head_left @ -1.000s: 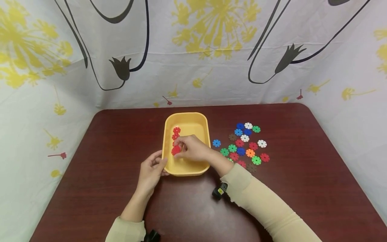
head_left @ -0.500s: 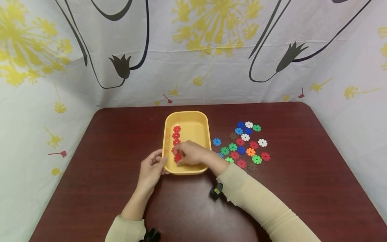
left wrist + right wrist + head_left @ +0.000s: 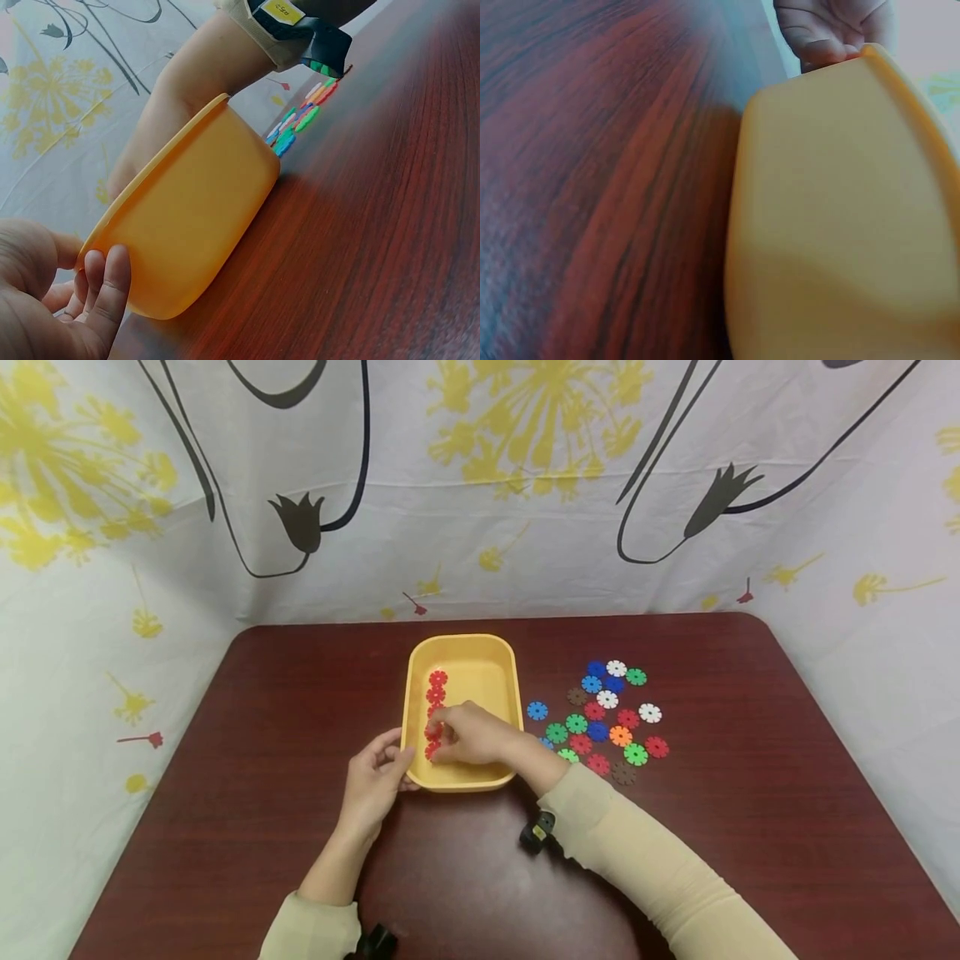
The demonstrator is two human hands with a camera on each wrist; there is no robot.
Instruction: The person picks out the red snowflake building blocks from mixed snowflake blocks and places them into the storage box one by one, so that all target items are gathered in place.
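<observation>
A yellow plastic tray (image 3: 483, 672) stands on the table, with a column of red notched discs (image 3: 436, 695) lying flat along its left side. My left hand (image 3: 372, 782) grips the tray's near left rim; in the left wrist view its fingers (image 3: 111, 289) lie against the outer wall. Inside the tray, my right hand (image 3: 480, 735) is over the lower discs, thumb and fingertips apart, touching or just above them. The lowest red disc (image 3: 432, 751) lies by the thumb. Part of the column is hidden under the fingers, and the right wrist view shows only the tray's outer wall (image 3: 840, 195).
Loose notched discs in several colours lie right of the tray, among them an orange disc (image 3: 621, 737), a white disc (image 3: 650, 713) and a blue disc (image 3: 537, 711). The dark red table (image 3: 300, 693) meets a patterned cloth (image 3: 480, 585) at its back edge.
My right hand has moved toward the tray's near end and set down the red disc it held, which now lies flat at the column's bottom. My left hand keeps its hold on the rim.
</observation>
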